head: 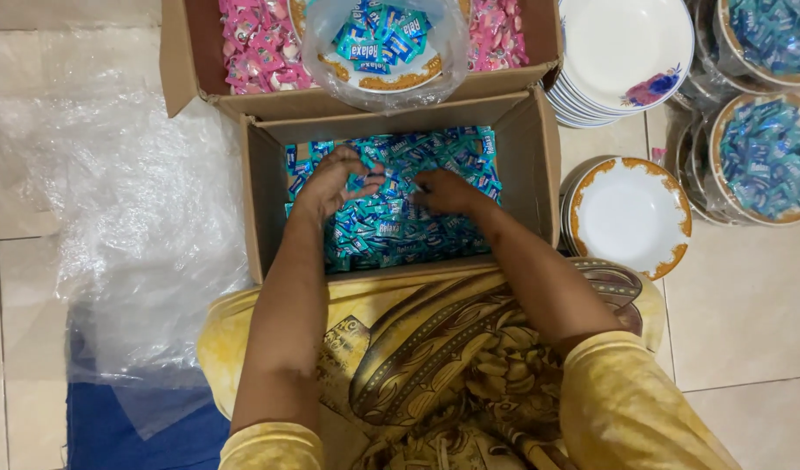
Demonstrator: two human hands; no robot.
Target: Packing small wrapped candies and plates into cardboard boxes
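1. The left hand [335, 181] lies palm down in the cardboard box [532, 165], fingers curled into the blue-wrapped candies [391, 231], gathering some beneath them.
2. The right hand [443, 191] is just beside it, near the middle of the box, fingers bent down into the same candies; how much it grips I cannot tell.
3. The candies fill the floor of this open box, which stands on the tiled floor directly in front of the person's lap.
4. Touching its far side is a second box [191, 61] with pink-wrapped candies [256, 48] and, on top, a gold-rimmed plate [391, 80] of blue candies inside a clear plastic bag.
5. To the right stand a stack of gold-rimmed white plates [631, 218], a stack of flowered white plates [626, 52], and bagged plates of blue candies [766, 157].
6. To the left, a clear plastic sheet [130, 226] is spread over the floor.
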